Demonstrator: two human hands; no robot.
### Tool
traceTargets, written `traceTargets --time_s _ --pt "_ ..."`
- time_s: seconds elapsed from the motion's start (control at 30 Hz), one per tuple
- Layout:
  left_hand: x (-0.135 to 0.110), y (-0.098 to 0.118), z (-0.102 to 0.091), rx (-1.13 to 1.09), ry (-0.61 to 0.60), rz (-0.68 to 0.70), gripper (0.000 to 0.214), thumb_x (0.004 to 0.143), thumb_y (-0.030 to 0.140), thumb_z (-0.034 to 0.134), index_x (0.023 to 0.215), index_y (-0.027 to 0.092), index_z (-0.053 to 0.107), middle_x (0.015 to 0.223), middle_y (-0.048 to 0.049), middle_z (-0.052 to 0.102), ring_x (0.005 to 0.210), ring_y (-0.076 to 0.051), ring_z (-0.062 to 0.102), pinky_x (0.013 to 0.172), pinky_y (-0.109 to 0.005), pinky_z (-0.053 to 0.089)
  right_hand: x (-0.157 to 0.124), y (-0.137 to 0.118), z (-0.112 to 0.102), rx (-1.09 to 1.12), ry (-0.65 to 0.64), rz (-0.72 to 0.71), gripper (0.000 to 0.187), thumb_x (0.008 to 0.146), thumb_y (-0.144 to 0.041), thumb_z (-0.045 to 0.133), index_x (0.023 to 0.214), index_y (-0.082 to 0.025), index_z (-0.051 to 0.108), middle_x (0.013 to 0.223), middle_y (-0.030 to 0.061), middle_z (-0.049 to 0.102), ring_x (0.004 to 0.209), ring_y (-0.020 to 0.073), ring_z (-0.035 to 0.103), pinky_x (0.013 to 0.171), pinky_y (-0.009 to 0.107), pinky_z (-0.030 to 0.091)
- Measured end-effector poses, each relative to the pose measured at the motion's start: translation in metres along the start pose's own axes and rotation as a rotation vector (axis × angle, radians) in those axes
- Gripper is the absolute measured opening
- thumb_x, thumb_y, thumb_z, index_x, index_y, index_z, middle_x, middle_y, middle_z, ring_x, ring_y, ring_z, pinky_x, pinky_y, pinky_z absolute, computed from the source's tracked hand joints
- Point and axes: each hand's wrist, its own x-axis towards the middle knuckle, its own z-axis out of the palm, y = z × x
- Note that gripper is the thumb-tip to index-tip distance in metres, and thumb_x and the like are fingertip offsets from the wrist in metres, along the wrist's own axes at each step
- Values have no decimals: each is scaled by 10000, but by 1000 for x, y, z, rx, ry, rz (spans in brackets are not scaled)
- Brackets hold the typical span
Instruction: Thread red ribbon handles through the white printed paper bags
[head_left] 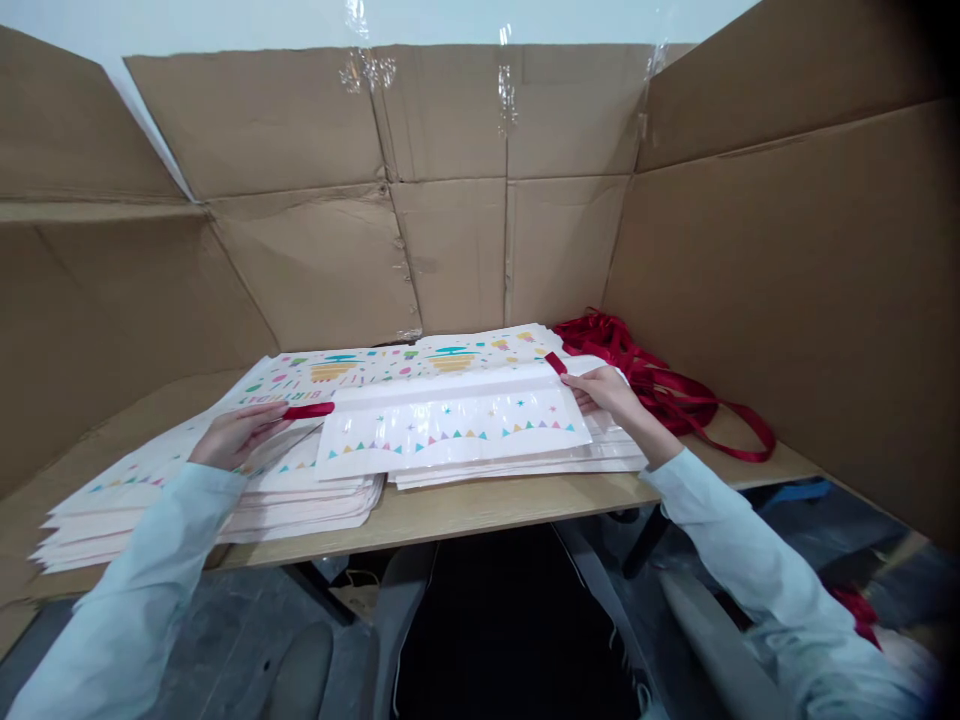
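A flat white printed sheet [457, 425], perhaps a folded paper bag, with coloured pennants and stars, lies across the tops of two stacks. A short red ribbon end [309, 411] sticks out at its left side, pinched between the fingers of my left hand [238, 435]. At the sheet's upper right corner, another red ribbon end [556, 363] shows by the fingertips of my right hand [606, 392], which is closed on that ribbon and the sheet's edge. Whether one ribbon runs between both ends under the sheet's folded edge is hidden.
A left stack [315, 505] and a right stack [525, 466] of white printed sheets rest on the wooden table [450, 505]. Loose red ribbon [660, 385] lies tangled at the right. Tall cardboard walls [450, 240] enclose the back and sides.
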Motion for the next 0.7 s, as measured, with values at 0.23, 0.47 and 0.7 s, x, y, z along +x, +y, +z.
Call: traceTargets --time_s 0.23,0.47,0.7 --pt "-5 9 -2 131 -57 45 215 673 -86 673 837 47 713 971 -174 705 986 -239 671 700 -155 582 16 8 3 -76 97 -59 206 663 -270 727 556 -133 617 508 33 562 462 116 501 434 230 409" --pt "7 12 -9 123 -67 92 194 639 -74 706 792 43 723 927 -196 708 1024 -304 654 789 -258 601 26 18 0 -235 95 -77 193 703 -321 697 620 -148 678 568 51 609 497 142 524 519 275 387" --pt "3 18 -6 171 -70 19 255 620 -89 689 821 63 727 937 -180 713 1076 -288 632 742 -181 586 6 4 0 -542 181 -176 301 789 -387 637 577 -175 649 557 51 625 579 185 578 595 296 363"
